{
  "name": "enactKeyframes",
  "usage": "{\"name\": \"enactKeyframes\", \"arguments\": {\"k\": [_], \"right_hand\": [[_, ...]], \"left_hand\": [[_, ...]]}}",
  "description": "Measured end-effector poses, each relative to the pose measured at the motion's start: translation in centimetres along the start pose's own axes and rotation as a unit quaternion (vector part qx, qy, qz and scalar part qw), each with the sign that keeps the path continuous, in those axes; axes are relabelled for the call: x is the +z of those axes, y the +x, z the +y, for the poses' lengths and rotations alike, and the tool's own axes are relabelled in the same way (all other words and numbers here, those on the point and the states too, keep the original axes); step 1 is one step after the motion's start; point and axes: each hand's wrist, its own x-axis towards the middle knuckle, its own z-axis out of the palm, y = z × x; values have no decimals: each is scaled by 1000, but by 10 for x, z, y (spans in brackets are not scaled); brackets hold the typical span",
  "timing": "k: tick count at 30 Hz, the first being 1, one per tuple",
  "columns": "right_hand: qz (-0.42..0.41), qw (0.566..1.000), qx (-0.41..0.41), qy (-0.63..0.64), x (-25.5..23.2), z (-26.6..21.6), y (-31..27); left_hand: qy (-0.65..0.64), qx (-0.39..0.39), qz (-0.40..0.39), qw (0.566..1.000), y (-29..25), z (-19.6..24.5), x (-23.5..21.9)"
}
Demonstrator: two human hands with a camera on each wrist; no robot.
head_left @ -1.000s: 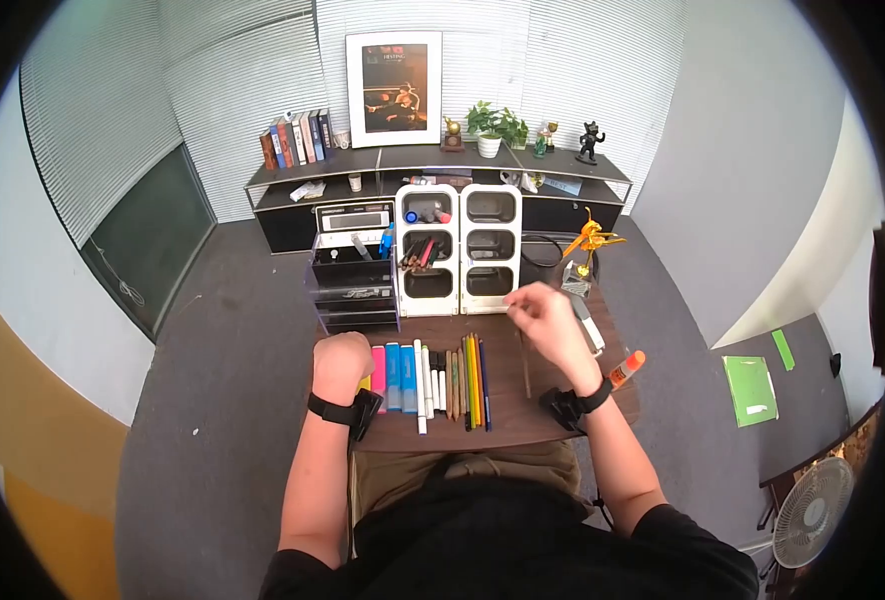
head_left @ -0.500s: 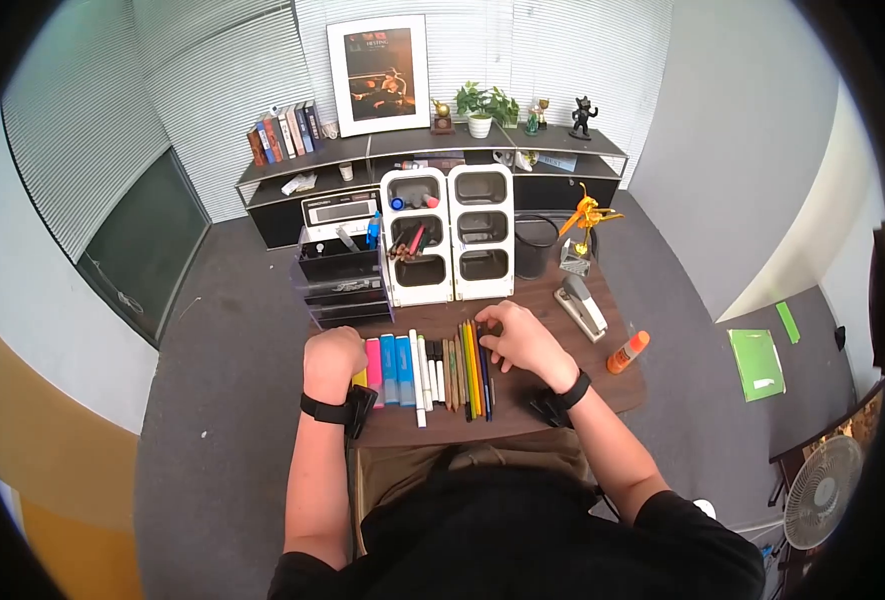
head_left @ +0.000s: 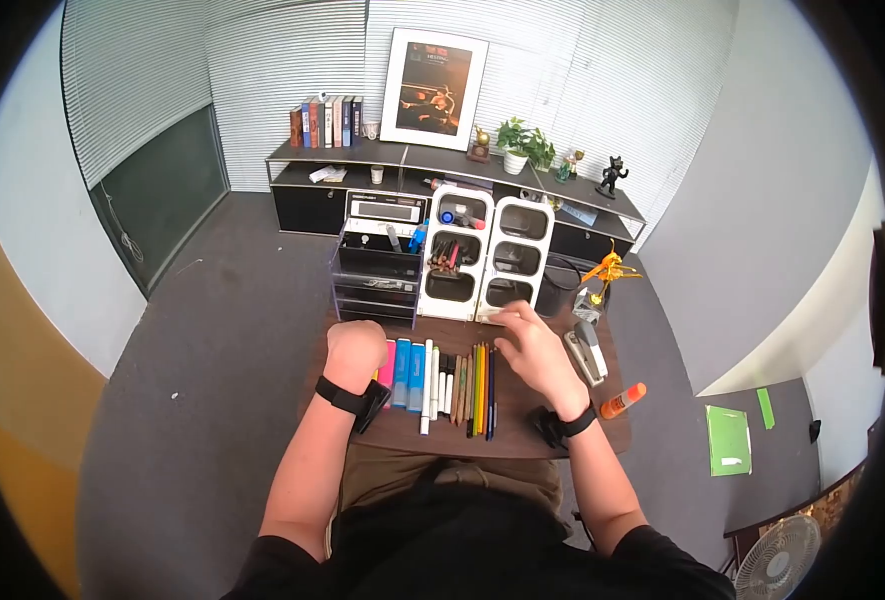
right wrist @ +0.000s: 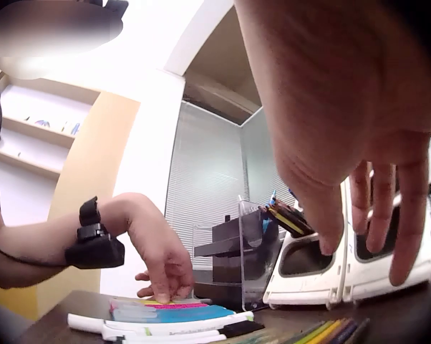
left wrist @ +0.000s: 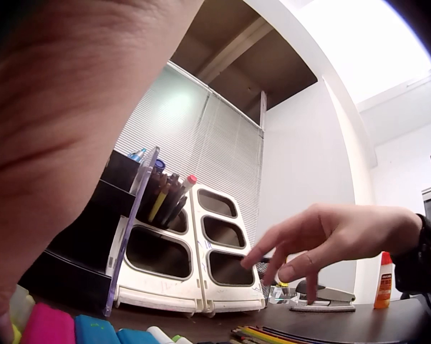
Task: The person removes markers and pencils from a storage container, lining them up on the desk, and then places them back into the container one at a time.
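In the head view the left hand (head_left: 357, 347) mostly hides a yellow highlighter (left wrist: 21, 309) on the desk (head_left: 516, 415); its grip I cannot tell; the right hand (head_left: 535, 358), loose-fingered and empty, hovers near pencils (head_left: 484, 385).

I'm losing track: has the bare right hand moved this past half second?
Yes: in the head view, the right hand moved forward, nearer the white plastic organizer.

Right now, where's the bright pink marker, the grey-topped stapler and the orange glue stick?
Bright pink marker (left wrist: 49, 327): left wrist view, casing.
Grey-topped stapler (head_left: 591, 350): head view, top arm.
Orange glue stick (head_left: 622, 401): head view, tube's middle.
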Motion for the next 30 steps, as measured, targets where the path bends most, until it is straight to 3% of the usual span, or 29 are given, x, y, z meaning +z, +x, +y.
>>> {"name": "enactKeyframes", "arguments": {"k": [2,6,11,13,21,30], "right_hand": [[30,994,-101,-42,-1,-18,12],[51,970,-213,-105,14,-19,45],[82,965,-218,-120,21,-20,61],[90,965,-219,-115,17,-22,62],[156,958,-219,-98,6,-42,62],[141,959,-215,-123,20,-19,73]], "left_hand": [[7,3,1,1000,3,0,3],[26,-3,13,1000,6,1,6],[25,-10,-5,1000,5,2,6],[18,3,31,999,6,0,12],[20,9,45,999,7,0,15],[28,22,93,995,9,-3,26]]}}
